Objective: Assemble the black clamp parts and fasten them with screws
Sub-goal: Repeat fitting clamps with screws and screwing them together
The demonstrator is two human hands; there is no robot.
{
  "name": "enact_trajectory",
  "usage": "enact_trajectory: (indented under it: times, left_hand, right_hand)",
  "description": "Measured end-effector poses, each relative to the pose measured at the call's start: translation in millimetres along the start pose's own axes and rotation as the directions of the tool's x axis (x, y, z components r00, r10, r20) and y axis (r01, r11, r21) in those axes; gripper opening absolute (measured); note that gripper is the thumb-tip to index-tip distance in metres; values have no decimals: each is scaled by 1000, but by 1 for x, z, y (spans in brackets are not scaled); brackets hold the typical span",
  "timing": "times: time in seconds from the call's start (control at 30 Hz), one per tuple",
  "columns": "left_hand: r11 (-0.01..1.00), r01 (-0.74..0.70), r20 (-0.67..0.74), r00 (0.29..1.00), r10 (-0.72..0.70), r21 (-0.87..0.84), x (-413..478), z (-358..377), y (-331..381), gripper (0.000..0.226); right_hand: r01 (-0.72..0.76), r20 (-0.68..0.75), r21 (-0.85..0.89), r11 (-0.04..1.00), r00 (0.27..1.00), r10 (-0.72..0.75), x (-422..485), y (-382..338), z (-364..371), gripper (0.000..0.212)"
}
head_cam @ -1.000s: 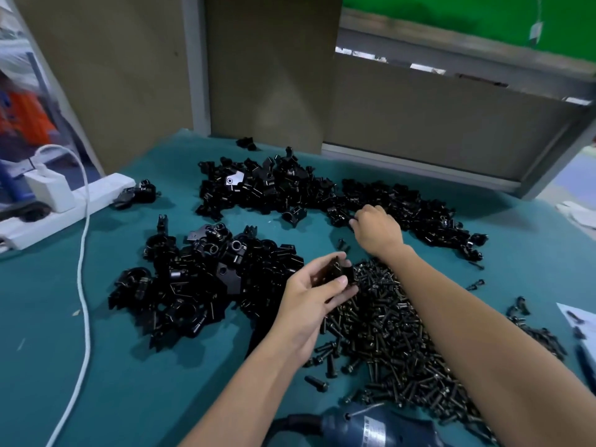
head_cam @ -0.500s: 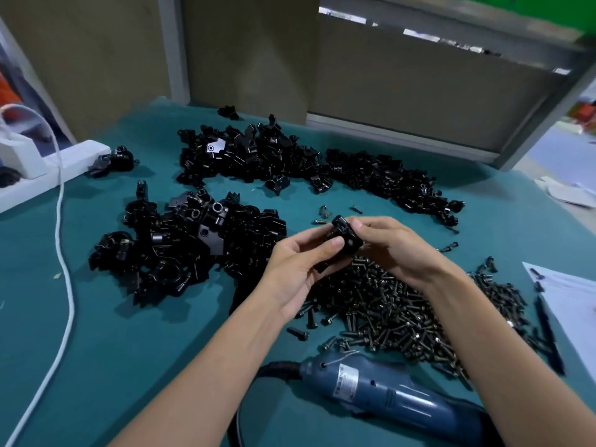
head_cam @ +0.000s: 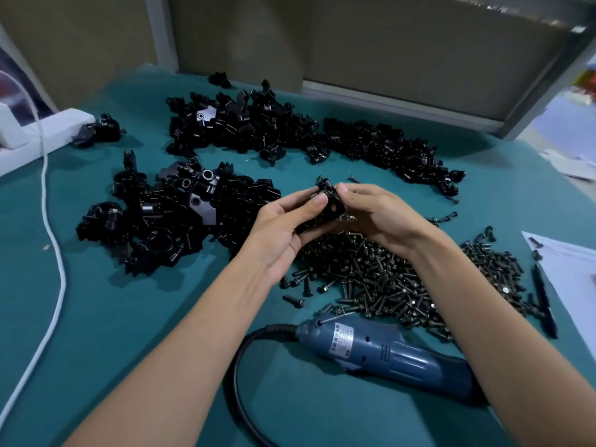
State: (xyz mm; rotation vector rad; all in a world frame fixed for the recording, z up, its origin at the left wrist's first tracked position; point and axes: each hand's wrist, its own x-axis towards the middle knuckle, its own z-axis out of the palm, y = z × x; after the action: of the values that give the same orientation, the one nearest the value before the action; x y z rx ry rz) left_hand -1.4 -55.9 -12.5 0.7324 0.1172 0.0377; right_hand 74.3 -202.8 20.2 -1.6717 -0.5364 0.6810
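Observation:
Both hands meet above the table's middle around a black clamp part (head_cam: 332,204). My left hand (head_cam: 283,227) grips it from the left, thumb on its upper face. My right hand (head_cam: 377,214) pinches it from the right, and a small screw tip shows under its fingers. A heap of dark screws (head_cam: 387,279) lies just below and right of the hands. One pile of black clamp parts (head_cam: 174,217) sits left of the hands, and a longer pile (head_cam: 290,130) stretches across the back.
A blue electric screwdriver (head_cam: 387,353) with a black cord lies near me between my forearms. White power strip (head_cam: 42,133) and white cable (head_cam: 51,240) are at the left. Paper (head_cam: 571,269) and a black pen (head_cam: 543,298) lie at the right edge.
My right hand came back from the far parts pile and joined the left hand at the clamp part. The camera has tilted down, showing more of the screwdriver.

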Motion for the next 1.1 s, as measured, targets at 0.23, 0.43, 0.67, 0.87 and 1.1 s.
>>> enact_trajectory:
  times: [0.23,0.43,0.67,0.87,1.1]
  left_hand:
    - [1000,-25,-2,1000,25,11,2,-2,4,34]
    - [995,-93,-43,995,92,-37,9,-6,3,10]
    - [993,-116,-38,993,116,-16,9,-7,4,10]
    - [995,-100,-58,993,101,19,8,-7,3,19]
    - [994,-84,-57,994,88,75,9,-7,3,15]
  right_hand:
    - [43,-328,-258,965,936,-130,-2,-2,7,27]
    - [104,-3,-830,548,982,-191,-26,-5,22,3]
    - [197,177,-926,322,980,-91,-29,2,55,16]
    - [233,239,-952,197,971,4,-23,2,63,13]
    - [161,-78,-811,563,923,-376,-30,-13,36,4]
